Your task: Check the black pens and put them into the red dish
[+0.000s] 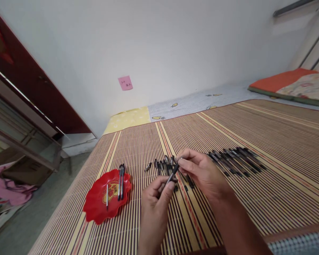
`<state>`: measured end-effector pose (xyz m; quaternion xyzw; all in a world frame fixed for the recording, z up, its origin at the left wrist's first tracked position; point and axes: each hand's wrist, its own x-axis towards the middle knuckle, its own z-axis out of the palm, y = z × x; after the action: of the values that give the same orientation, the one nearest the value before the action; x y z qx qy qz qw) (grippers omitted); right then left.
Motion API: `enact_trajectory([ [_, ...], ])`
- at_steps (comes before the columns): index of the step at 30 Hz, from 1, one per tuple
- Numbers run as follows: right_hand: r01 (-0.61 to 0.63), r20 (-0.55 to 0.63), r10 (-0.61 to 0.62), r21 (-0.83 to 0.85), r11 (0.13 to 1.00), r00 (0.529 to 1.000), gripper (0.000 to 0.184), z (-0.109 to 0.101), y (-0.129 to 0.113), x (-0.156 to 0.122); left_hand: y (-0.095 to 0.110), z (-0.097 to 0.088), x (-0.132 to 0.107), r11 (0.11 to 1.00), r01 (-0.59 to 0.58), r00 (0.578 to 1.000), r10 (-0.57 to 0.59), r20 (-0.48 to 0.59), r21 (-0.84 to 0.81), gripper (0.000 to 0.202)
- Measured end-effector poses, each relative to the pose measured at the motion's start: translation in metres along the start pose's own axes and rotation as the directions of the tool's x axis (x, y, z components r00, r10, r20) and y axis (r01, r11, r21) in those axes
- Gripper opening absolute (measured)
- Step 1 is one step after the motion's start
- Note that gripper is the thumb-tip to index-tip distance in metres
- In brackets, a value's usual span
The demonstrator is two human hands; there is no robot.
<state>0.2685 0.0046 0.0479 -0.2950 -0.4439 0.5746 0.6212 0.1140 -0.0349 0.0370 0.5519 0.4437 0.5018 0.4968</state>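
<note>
Between my two hands, above the striped mat, is a pen (173, 172) with a clear barrel and a dark grip end. My left hand (157, 203) is closed around its lower part. My right hand (198, 170) pinches its upper end between thumb and fingers. Behind and partly under my hands lies a group of black pens (163, 165), some hidden. A small dark cap-like piece (148, 167) lies just left of that group. To the right, a row of several black pens (235, 160) lies side by side.
A red scalloped plate (93, 198) sits at the left, with two capped pens (121, 182) across its right side and a thin white refill (107, 198) inside. The bamboo mat (138, 148) covers the bed, against a white wall. An orange cushion (279, 82) lies at the far right.
</note>
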Motion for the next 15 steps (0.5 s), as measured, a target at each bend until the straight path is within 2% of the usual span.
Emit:
enact_trajectory([
  [3,-0.009,-0.026,0.009,0.005,1.0,1.0,0.023,0.0019,-0.0009,0.0005,0.0008,0.0023,-0.0003,0.997,-0.032,0.999,0.035,-0.039,0.065,0.021],
  [7,-0.04,0.037,0.038,0.059,0.997,0.999,0.026,0.0013,0.0012,0.0014,-0.0018,0.0022,0.0001,0.998,0.023,0.999,-0.026,-0.043,-0.065,0.021],
  [9,-0.038,0.03,0.036,0.057,0.998,0.999,0.024,0.0013,0.0025,0.0016,-0.0027,0.0017,0.0003,0.994,0.048,0.998,-0.05,-0.023,-0.094,0.021],
  [11,-0.04,-0.005,0.04,0.043,0.998,0.999,0.02,0.0019,0.0031,0.0017,-0.0023,0.0021,0.0002,0.999,0.021,1.0,-0.022,-0.022,-0.04,0.02],
  [15,-0.06,-0.076,0.062,0.028,0.998,0.995,0.024,0.0032,0.0013,0.0018,0.0005,0.0064,-0.0008,0.98,-0.092,0.989,0.111,-0.1,0.176,0.017],
])
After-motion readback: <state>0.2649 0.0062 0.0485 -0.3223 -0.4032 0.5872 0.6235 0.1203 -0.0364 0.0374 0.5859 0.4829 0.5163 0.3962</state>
